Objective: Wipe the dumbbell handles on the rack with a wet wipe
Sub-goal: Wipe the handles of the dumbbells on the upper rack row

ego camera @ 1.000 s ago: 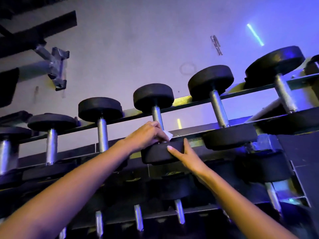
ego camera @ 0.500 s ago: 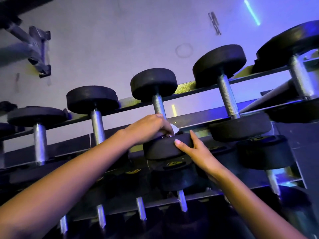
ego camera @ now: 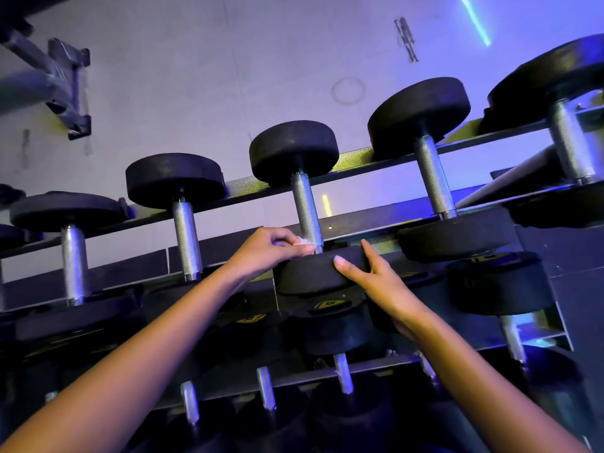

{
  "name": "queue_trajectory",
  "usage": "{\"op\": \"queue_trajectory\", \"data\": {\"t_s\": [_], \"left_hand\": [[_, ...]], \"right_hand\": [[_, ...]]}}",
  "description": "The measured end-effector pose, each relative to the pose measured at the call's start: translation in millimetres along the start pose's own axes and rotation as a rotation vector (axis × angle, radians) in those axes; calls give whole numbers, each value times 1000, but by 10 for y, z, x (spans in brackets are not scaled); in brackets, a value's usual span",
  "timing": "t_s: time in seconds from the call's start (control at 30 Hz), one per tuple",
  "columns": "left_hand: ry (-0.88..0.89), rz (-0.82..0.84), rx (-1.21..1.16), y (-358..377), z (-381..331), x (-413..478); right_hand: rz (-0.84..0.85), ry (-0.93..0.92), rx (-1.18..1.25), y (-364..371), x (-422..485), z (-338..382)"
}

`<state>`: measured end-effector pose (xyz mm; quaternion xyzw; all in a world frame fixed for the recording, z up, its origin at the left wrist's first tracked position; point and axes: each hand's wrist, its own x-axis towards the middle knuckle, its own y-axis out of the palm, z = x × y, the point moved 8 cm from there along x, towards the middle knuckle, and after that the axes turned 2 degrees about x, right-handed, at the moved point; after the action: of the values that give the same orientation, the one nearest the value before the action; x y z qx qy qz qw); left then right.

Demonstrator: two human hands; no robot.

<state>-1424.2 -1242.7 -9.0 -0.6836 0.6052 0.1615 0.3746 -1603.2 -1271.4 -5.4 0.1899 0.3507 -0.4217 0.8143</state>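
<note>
**Step in hand:** wiping the handle of the dumbbell at the centre of the frame.

- Your left hand (ego camera: 268, 253) is closed, fingers curled and pinching the wet wipe (ego camera: 302, 245).
- Only a small white fold of the wipe shows at the fingertips. It sits against the foot of the centre handle (ego camera: 305, 207), just above the near head (ego camera: 310, 276).
- Your right hand (ego camera: 369, 276) lies on that near head. The thumb is flat on its face, the forefinger reaches over its rim, and the fingers are straight. It braces the dumbbell and does not clench it.
- The dumbbell sits on the rack (ego camera: 359, 166), and its far head is in the upper centre of the frame.

**Assessment:** the wipe is touching only the lowest part of the knurled bar, and the length above it is uncovered. I judge this handle barely begun.

**Next move calls for:**
- Wrap the wipe around the bar rather than dabbing one side.
- Draw it up towards the far head, with the right hand holding the dumbbell so it does not roll.
- Deal afterwards with the neighbouring handles at centre left (ego camera: 186, 237) and centre right (ego camera: 433, 178).
</note>
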Motion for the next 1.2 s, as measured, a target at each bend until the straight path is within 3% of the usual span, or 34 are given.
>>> {"op": "queue_trajectory", "data": {"t_s": [0.2, 0.37, 0.73, 0.87, 0.97, 1.07, 1.2], "left_hand": [[-147, -34, -114, 31, 166, 141], [-141, 72, -174, 163, 224, 231], [-135, 43, -230, 147, 184, 214], [-150, -128, -225, -62, 207, 67], [11, -489, -283, -374, -51, -45], [390, -832, 43, -480, -586, -138], [550, -843, 412, -255, -790, 117]], "right_hand": [[0, 1, 33, 11, -1, -13], [4, 4, 36, -1, 13, -15], [-7, -10, 17, -41, -1, 20], [-2, -2, 21, -40, 1, 14], [-4, -13, 12, -30, -4, 24], [-10, -29, -13, -33, -23, 45], [-18, -45, -30, -41, -25, 50]]}}
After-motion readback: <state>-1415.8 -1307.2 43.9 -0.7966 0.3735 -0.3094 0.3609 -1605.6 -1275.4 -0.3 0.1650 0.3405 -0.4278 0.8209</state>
